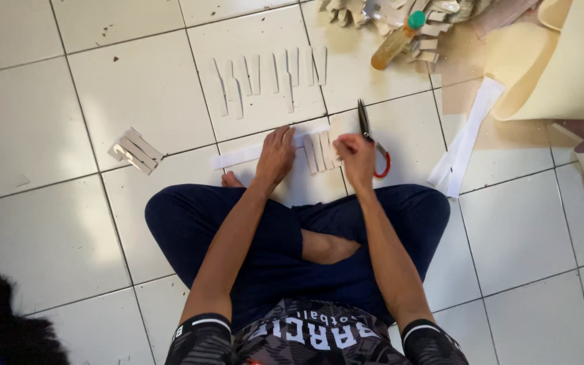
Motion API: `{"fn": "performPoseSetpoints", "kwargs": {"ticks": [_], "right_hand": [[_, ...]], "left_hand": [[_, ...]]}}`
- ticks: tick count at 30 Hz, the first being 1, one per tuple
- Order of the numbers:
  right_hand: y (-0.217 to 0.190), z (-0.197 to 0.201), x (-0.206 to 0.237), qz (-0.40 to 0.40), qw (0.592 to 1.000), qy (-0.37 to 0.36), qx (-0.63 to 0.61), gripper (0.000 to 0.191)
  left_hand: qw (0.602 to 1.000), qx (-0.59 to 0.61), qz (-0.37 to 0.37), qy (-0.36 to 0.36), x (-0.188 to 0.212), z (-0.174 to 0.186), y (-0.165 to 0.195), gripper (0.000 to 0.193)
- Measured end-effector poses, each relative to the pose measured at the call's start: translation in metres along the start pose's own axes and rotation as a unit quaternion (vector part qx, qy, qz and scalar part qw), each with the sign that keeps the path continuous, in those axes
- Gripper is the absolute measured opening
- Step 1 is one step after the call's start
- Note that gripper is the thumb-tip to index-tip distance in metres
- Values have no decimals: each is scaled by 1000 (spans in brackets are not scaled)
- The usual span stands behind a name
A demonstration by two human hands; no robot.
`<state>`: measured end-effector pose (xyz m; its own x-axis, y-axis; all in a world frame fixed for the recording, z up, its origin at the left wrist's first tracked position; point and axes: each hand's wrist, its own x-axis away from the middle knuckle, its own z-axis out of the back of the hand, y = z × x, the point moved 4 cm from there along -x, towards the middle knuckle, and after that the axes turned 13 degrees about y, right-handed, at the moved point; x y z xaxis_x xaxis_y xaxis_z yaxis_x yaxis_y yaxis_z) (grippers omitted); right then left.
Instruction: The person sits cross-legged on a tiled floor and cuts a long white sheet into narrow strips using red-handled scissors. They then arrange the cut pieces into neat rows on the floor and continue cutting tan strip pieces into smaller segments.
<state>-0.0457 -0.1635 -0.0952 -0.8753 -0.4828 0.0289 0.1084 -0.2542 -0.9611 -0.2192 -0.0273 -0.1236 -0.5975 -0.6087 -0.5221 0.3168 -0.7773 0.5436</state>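
I sit cross-legged on a white tiled floor. My left hand [275,154] presses flat on a long white strip [238,156] that lies across the tiles in front of my feet. My right hand [355,154] is closed on red-handled scissors [369,132] whose dark blades point away from me. Between my hands lie a few short cut white pieces [320,150], side by side.
A row of several cut white strips [268,76] lies farther out. A small stack of strips [136,151] sits at the left. At the right are folded white strips [466,138], a cream foam sheet [566,64], and a glue bottle [395,40] among scraps.
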Motion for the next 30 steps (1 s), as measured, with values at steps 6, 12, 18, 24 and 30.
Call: {"fn": "performPoseSetpoints", "kwargs": {"ticks": [6, 12, 18, 24, 30], "right_hand": [[21, -34, 39, -46, 999, -14, 10, 20], [10, -54, 50, 40, 996, -34, 74, 17], [10, -54, 48, -6, 994, -32, 103, 20], [11, -53, 45, -16, 994, -36, 98, 21], [17, -54, 42, -35, 993, -48, 105, 21]], "left_hand": [[989, -113, -35, -89, 23, -1, 4, 46], [991, -96, -21, -85, 25, 2, 8, 39], [993, -64, 12, -98, 22, 2, 5, 30], [996, -48, 18, -78, 22, 2, 5, 32], [996, -47, 16, -76, 24, 1, 5, 33]]}}
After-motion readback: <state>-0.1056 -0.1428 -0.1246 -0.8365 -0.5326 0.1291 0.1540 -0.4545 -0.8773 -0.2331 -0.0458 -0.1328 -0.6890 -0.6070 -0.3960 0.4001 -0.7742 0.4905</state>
